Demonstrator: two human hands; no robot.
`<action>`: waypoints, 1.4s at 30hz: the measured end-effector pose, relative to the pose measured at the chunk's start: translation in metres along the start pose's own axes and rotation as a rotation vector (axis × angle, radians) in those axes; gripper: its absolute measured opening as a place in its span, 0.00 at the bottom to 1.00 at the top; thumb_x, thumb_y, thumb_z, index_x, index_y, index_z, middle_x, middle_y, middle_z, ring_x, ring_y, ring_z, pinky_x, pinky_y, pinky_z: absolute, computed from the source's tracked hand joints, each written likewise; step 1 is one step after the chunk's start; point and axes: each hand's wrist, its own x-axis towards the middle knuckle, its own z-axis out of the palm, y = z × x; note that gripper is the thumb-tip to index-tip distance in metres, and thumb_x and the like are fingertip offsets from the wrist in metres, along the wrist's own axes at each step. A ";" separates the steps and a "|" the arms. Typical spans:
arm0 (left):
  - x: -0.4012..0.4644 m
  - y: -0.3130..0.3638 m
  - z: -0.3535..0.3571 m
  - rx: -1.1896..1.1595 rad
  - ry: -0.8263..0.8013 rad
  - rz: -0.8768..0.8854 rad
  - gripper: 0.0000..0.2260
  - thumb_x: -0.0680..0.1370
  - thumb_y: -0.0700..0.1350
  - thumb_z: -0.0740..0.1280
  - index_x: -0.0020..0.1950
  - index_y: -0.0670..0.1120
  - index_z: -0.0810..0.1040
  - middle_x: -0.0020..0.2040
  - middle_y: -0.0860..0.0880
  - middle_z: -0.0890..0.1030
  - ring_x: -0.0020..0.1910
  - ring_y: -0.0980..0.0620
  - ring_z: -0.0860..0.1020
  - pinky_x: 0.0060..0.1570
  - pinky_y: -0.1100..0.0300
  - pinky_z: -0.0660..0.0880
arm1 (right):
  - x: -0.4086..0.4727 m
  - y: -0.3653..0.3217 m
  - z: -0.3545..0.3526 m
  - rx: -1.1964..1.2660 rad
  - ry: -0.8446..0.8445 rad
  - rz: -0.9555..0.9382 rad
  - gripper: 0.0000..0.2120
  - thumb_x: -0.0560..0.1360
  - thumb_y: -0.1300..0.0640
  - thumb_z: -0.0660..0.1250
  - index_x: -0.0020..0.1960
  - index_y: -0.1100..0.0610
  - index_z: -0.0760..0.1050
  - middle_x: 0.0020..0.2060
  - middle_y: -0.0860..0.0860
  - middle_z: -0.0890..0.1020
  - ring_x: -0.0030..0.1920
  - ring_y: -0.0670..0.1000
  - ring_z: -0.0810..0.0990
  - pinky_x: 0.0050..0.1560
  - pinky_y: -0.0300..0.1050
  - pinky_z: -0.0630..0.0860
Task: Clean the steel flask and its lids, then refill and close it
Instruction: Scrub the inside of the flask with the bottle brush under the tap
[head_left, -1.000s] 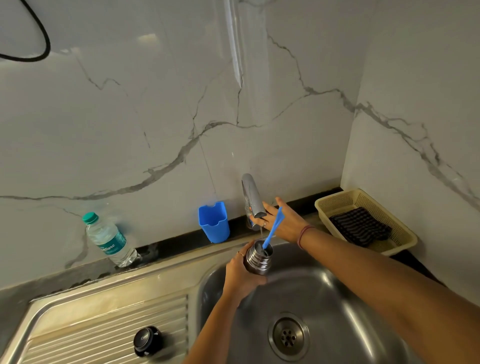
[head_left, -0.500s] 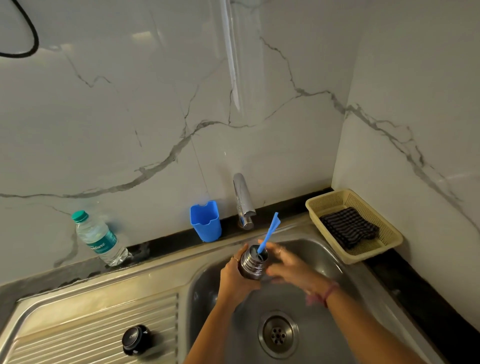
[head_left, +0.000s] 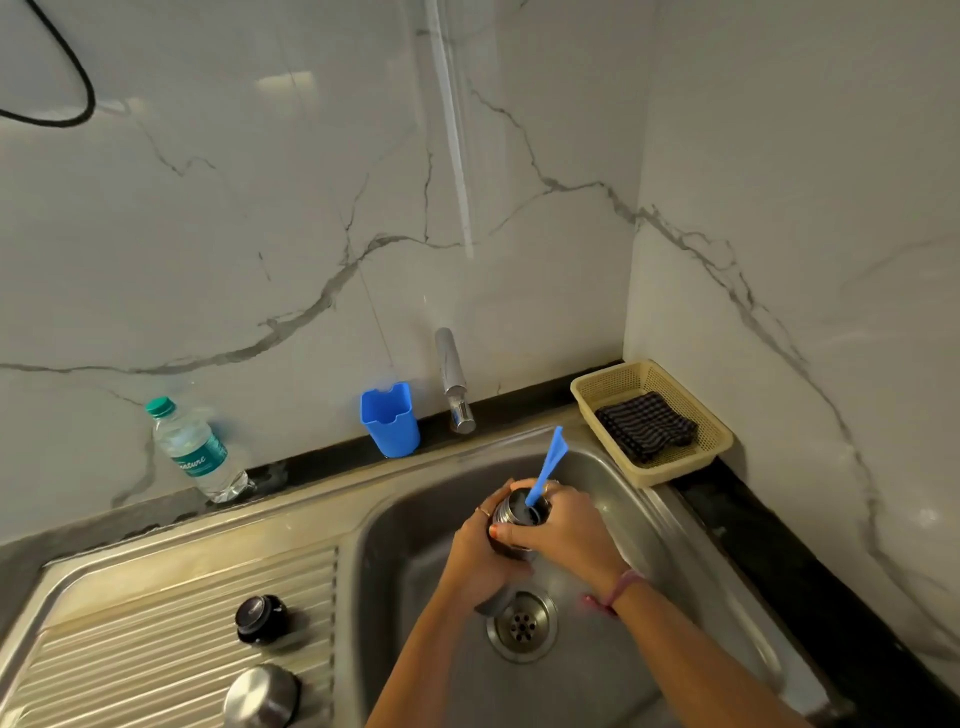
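Observation:
The steel flask (head_left: 511, 514) is held upright over the sink basin (head_left: 613, 519), its mouth open. A blue brush handle (head_left: 548, 464) sticks out of the mouth, leaning up and right. My left hand (head_left: 480, 553) grips the flask's body from the left. My right hand (head_left: 563, 532) wraps around the neck from the right, thumb across the front. Two lids lie on the ribbed drainboard at the lower left: a black inner lid (head_left: 260, 617) and a steel outer cap (head_left: 262, 695).
A tap (head_left: 453, 379) stands behind the basin, beside a blue plastic cup (head_left: 390, 420). A water bottle (head_left: 195, 451) leans at the wall on the left. A yellow basket (head_left: 670, 465) with a dark cloth (head_left: 644, 426) sits at the right. The drain (head_left: 521, 625) lies below my hands.
My right hand left the tap and came down onto the flask's neck. The flask moved lower into the basin with the brush still in it. The view tilted down, showing the steel cap.

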 end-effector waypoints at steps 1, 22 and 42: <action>-0.004 0.001 0.001 -0.049 0.013 0.000 0.44 0.64 0.34 0.77 0.75 0.55 0.65 0.56 0.56 0.81 0.55 0.61 0.80 0.56 0.64 0.77 | -0.002 -0.006 -0.003 -0.054 0.008 -0.017 0.27 0.61 0.41 0.78 0.57 0.48 0.77 0.40 0.42 0.81 0.42 0.39 0.80 0.43 0.32 0.77; -0.064 0.023 0.034 -1.943 0.566 -0.443 0.33 0.71 0.57 0.75 0.70 0.42 0.69 0.63 0.35 0.75 0.59 0.36 0.78 0.36 0.41 0.81 | -0.053 -0.074 -0.002 -0.037 0.162 -0.092 0.23 0.60 0.36 0.77 0.46 0.50 0.79 0.37 0.43 0.82 0.41 0.41 0.80 0.44 0.39 0.79; -0.042 -0.021 -0.027 -1.662 0.704 -0.724 0.48 0.63 0.42 0.82 0.75 0.53 0.58 0.65 0.37 0.73 0.54 0.34 0.77 0.24 0.35 0.77 | -0.075 -0.116 -0.084 -1.272 -0.169 -0.673 0.20 0.79 0.45 0.61 0.70 0.47 0.69 0.57 0.46 0.79 0.54 0.48 0.78 0.50 0.42 0.73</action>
